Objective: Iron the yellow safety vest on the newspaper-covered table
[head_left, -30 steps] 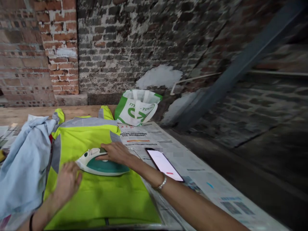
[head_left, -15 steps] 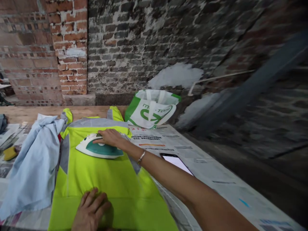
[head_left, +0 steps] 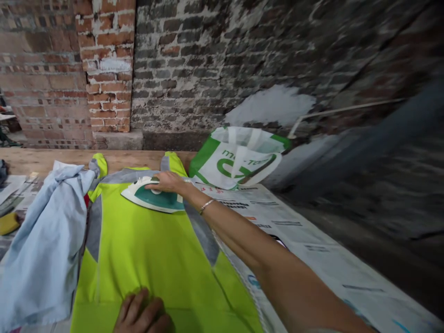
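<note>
Iron [head_left: 161, 201] sat on the yellow garment [head_left: 145, 245] left of frame centre, my right hand [head_left: 169, 181] curled round it, my left hand [head_left: 144, 315] resting loosely spread, bottom centre; slack fabric risked pressed-in creases.

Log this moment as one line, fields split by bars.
Right hand: gripping iron on yellow top | Left hand: at the top's near end | Left of top: blue garment | Far end, right: shopping bag

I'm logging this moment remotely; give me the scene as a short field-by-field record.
Right hand: on the handle of the iron
Left hand: on the yellow-and-grey top, partly out of frame
Iron: on the top, tip pointing left
Left side: light-blue garment beside the top
Far end: green-and-white bag right of the top
Phone: mostly hidden behind the right arm
</note>
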Available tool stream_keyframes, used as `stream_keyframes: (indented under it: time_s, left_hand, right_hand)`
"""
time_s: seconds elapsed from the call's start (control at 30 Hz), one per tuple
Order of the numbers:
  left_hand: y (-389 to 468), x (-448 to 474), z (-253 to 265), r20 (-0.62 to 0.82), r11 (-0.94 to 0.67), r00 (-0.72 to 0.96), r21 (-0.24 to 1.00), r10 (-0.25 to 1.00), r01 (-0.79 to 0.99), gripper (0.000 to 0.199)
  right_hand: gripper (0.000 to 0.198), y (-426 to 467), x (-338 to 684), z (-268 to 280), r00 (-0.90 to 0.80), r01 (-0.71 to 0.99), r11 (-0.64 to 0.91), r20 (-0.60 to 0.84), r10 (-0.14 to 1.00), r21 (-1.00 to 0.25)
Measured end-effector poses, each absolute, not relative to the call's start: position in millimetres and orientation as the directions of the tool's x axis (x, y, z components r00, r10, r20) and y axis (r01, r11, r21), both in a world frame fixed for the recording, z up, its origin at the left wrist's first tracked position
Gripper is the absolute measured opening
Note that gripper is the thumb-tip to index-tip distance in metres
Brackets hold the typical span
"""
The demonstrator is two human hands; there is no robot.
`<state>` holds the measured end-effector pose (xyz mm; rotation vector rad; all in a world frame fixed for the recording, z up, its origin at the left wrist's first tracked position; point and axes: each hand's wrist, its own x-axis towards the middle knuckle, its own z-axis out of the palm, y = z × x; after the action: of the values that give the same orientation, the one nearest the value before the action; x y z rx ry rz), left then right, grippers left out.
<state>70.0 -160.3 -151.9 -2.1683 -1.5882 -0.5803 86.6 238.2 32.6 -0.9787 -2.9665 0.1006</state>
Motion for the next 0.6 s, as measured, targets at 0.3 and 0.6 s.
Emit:
stream_keyframes:
  time_s: [0.3, 0.6]
  left_hand:
    - [-158.3, 82.9, -105.4, 0.484, -0.239, 0.198, 0.025, 0.853, 0.971, 0.069]
    - [-157.9, 82.4, -109.5, 0.507, -0.247, 0.202, 0.022, 0.838, 0.969, 0.068]
  right_hand:
    - [0.056, 125.0, 178.4, 34.7, -0.894, 0.439, 0.898, -0.085, 0.44, 0.035]
    - [0.057, 108.0, 168.9, 34.9, -0.867, 0.495, 0.869, -0.046, 0.496, 0.026]
